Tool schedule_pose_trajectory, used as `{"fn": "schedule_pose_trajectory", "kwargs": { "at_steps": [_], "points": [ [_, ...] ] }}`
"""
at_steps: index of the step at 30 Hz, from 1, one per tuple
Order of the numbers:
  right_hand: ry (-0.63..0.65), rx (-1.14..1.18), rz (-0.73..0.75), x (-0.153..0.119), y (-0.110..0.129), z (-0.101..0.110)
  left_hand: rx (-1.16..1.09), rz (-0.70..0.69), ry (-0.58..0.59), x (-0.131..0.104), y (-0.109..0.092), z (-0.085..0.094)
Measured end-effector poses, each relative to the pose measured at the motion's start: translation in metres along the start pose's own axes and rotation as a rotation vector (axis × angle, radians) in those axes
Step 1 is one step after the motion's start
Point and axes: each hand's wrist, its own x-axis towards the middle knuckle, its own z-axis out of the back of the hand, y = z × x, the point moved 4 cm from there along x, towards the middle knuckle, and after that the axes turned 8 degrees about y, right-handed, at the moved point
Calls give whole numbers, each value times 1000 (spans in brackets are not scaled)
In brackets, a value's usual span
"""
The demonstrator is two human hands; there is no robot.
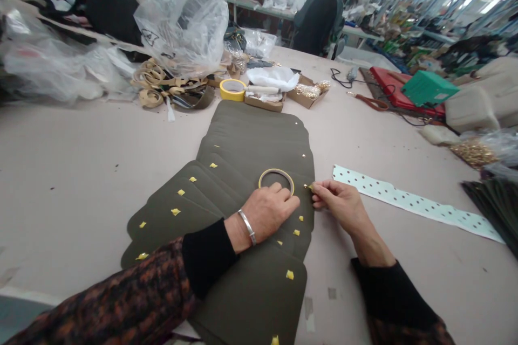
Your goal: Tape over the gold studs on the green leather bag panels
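Overlapping dark olive fabric panels (243,135) lie fanned out on the table, with small bits of yellow tape (290,275) stuck along their edges. My left hand (267,210) rests over the panels, its fingers curled on a thin roll of yellow tape (277,171). At the panels' right edge my right hand (338,202) pinches a small piece of yellow tape (310,187) beside a tiny metal stud (305,186). Two more small studs show further up that edge, one of them a shiny stud (303,156).
Behind the panels stand a wide yellow tape roll (232,90) and small cardboard boxes (309,91) of metal parts. A dotted pale strip (416,202) lies to the right. Plastic bags (186,21) and coiled straps (151,83) crowd the back left. A person (319,16) sits beyond the table.
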Motion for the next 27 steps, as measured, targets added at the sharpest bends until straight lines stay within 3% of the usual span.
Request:
{"fn": "schedule_pose_trajectory", "kwargs": {
  "at_steps": [13,17,19,23,27],
  "points": [
    [-15,-709,237,4,24,-13,-54,10,63,1,1,-1],
    [-118,-785,312,-2,24,-7,-59,10,64,0,1,0],
    [-168,-818,443,-8,24,-4,-60,9,61,0,1,0],
    [-13,-971,786,-19,28,-10,-59,10,43,0,1,1],
    [95,-1196,830,-15,30,-21,-67,23,34,-1,1,0]
  ]
}}
